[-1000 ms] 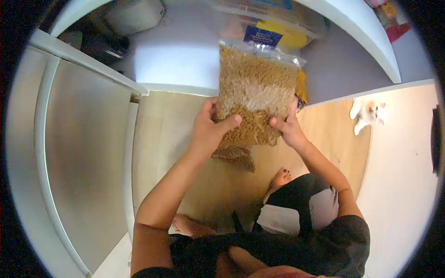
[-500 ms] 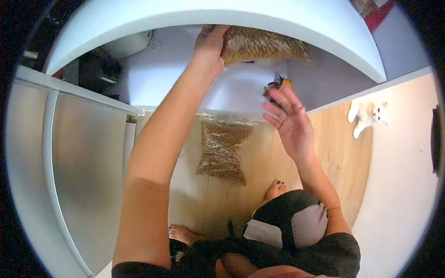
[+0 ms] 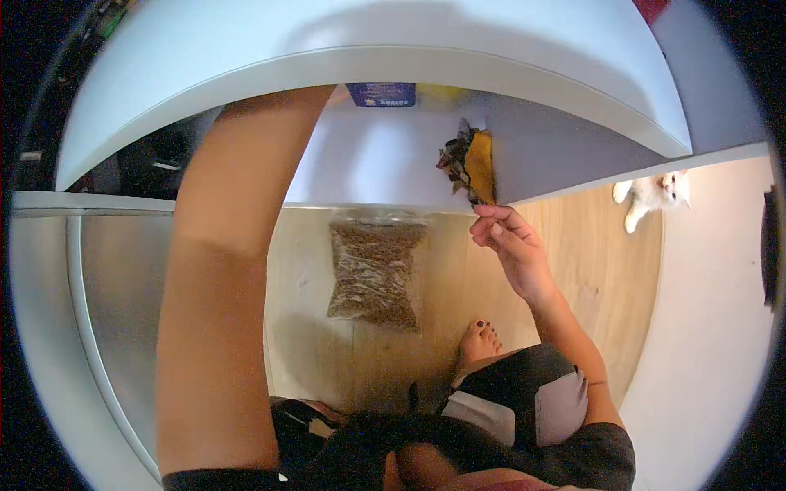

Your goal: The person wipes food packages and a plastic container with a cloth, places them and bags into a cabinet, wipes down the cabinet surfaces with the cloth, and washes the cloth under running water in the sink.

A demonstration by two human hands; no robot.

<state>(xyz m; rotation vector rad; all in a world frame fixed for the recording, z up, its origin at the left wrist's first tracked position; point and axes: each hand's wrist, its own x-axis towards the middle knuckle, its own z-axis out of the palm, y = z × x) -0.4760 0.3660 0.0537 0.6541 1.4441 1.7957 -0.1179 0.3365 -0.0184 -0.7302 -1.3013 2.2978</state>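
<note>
My left arm point(image 3: 225, 213) reaches up and under the upper white shelf. The shelf's front hides nearly all of my left hand, so its fingers and anything in them do not show. At the front edge of the lower shelf is my right hand point(image 3: 512, 245), fingers loosely bent and holding nothing visible. Just above its fingertips lies a crumpled dark, leafy-looking thing with a yellow piece point(image 3: 479, 164). Deeper in, a blue box with print point(image 3: 382, 94) shows below the upper shelf. A clear bag of brown pellets point(image 3: 375, 274) lies on the floor.
The upper shelf point(image 3: 377, 61) curves across the top of the view. A frosted cabinet door point(image 3: 127, 278) stands at the left. A white cat point(image 3: 655, 196) is on the wooden floor point(image 3: 589, 286) at the right. My bare foot point(image 3: 479, 344) is below the bag.
My left hand has gone deeper behind the upper shelf, and the bag of brown bits it held is out of sight. My right hand has lowered to the shelf edge, fingers more bent.
</note>
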